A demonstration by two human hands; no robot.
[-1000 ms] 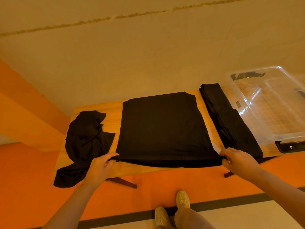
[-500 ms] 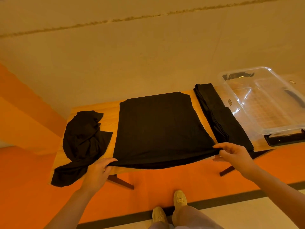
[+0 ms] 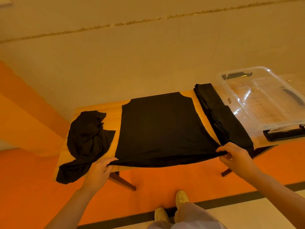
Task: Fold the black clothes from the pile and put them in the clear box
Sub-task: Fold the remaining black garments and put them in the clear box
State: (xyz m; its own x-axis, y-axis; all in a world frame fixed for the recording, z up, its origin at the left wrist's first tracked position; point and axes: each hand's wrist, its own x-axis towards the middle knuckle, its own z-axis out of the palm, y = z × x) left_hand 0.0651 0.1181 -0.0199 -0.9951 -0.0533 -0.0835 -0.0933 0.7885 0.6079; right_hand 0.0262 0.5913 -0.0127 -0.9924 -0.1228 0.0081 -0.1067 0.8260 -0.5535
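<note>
Both hands, left hand [image 3: 99, 169] and right hand [image 3: 234, 156], pinched the near corners of the black garment [image 3: 161, 128] spread mid-table and had lifted its hem since a second earlier, suggesting the upward fold was starting.

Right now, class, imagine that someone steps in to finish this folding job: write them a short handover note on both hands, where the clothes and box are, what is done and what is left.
Left hand pinches the near left corner of the spread black shirt; right hand pinches its near right corner, with the hem lifted off the table.
The unfolded pile lies at the left end of the table, partly hanging over the edge.
A folded stack sits to the right of the shirt, beside the clear box.
Done: some clothes are folded.
Left: finish folding this shirt, fold the pile, then move everything into the box, which shows no clothes inside.
</note>
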